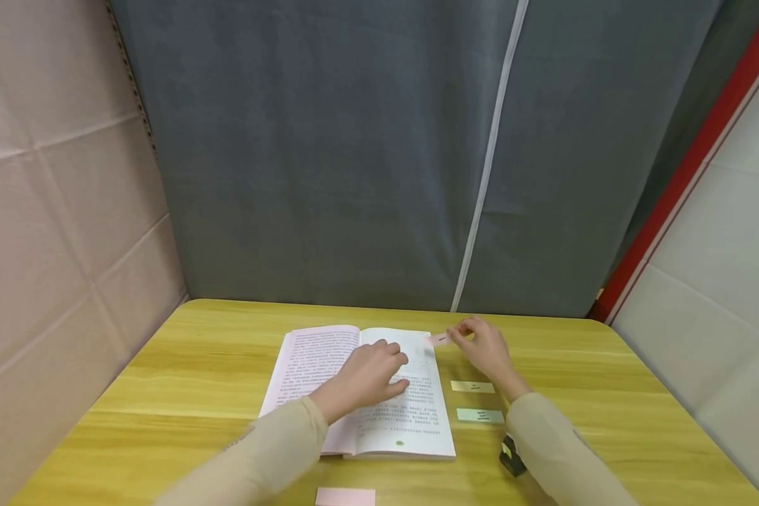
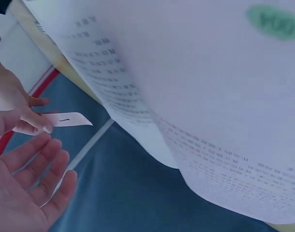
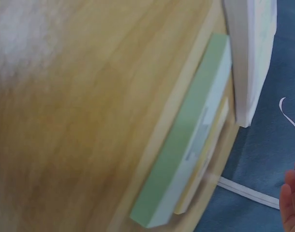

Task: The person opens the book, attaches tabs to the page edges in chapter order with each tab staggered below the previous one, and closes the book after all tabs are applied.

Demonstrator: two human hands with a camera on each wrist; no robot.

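Observation:
An open book (image 1: 411, 422) lies on the table with printed pages on both sides. Over its right page is my left hand (image 1: 367, 372), fingers relaxed and thumb apart; the left wrist view shows its open palm (image 2: 29, 179) holding nothing. At the book's upper right edge, my right hand (image 1: 483, 348) pinches a pink sticky note (image 1: 440, 339) marked with one dark stroke. Its free end overlaps the page edge in the head view and curls slightly in the left wrist view. Only some fingers of the right hand (image 3: 292, 198) show in the right wrist view.
Right of the book lie a yellow sticky pad (image 1: 472, 386) with two strokes and a green one (image 1: 480, 415) with three. A pink pad (image 1: 345, 497) is at the near edge. A black object (image 1: 511, 457) sits by the right sleeve. A grey curtain (image 1: 329, 154) hangs behind the table.

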